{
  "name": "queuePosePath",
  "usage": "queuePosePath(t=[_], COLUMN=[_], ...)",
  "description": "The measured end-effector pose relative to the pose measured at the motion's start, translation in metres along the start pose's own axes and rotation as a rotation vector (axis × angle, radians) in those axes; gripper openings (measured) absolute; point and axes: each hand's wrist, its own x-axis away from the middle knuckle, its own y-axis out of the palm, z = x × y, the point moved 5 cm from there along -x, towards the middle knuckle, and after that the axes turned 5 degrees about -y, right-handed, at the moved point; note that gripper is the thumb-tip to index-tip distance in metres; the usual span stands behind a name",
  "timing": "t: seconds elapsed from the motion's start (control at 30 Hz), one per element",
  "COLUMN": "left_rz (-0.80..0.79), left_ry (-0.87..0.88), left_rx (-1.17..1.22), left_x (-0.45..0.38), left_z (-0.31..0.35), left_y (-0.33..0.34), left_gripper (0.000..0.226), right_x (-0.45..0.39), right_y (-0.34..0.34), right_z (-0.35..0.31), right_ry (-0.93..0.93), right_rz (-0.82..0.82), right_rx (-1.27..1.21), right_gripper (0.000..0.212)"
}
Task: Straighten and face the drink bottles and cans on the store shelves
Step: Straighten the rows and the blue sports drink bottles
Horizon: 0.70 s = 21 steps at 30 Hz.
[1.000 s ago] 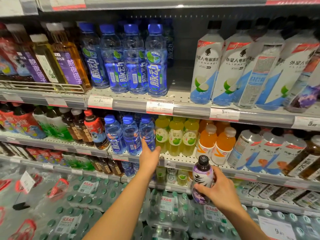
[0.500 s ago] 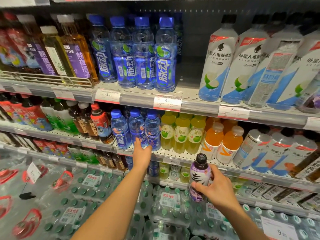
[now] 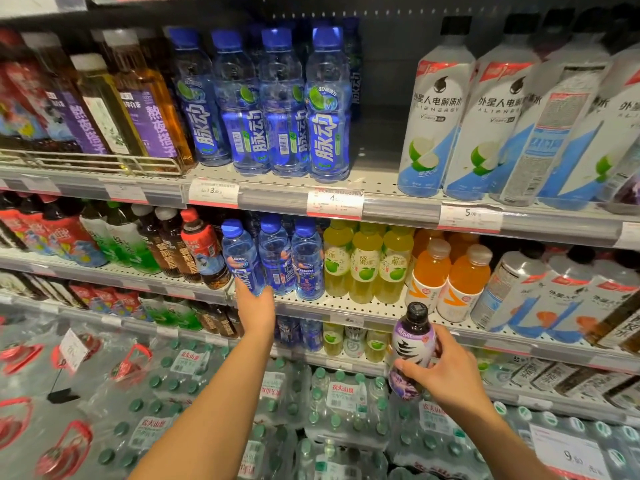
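Left hand [image 3: 257, 308]: fingers wrapped round the base of a clear blue-capped plastic bottle [image 3: 242, 259] on the perforated middle shelf [image 3: 346, 308].
Right hand [image 3: 446, 370]: fingers gripping a black-capped purple-and-white bottle [image 3: 412, 351], upright, before the shelf edge.

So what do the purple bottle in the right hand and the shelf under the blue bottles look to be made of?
The purple bottle looks like plastic wrapped in a glossy printed sleeve, with a dark ridged screw cap; the right hand grips it. The shelf looks like pale painted metal: flat, matte, and punched with rows of small holes. Neither is certain from a picture.
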Motion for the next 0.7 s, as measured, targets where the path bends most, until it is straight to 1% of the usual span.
queuePosePath(t=[0.17, 0.3, 0.43, 0.53, 0.63, 0.7], left_rz=[0.036, 0.003, -0.021, -0.058, -0.157, -0.186], left_ry=[0.019, 0.035, 0.035, 0.021, 0.020, 0.016], left_rx=[0.016, 0.006, -0.019, -0.024, -0.078, -0.106], left_x=[-0.005, -0.009, -0.013, -0.014, -0.020, -0.023], left_z=[-0.002, -0.002, -0.004, -0.005, -0.002, -0.001], left_y=[-0.001, 0.002, 0.000, 0.000, 0.001, 0.001], left_gripper=[0.078, 0.073, 0.074, 0.074, 0.075, 0.073], right_x=[0.004, 0.006, 0.009, 0.011, 0.014, 0.016], right_y=[-0.002, -0.012, -0.016, -0.017, -0.017, -0.018], right_z=[0.003, 0.007, 0.006, 0.006, 0.007, 0.006], right_ry=[-0.010, -0.014, -0.008, -0.010, -0.014, -0.011], right_rz=[0.013, 0.056, 0.077, 0.081, 0.075, 0.079], right_rx=[0.034, 0.055, 0.040, 0.049, 0.050, 0.045], right_gripper=[0.069, 0.068, 0.067, 0.067, 0.071, 0.071])
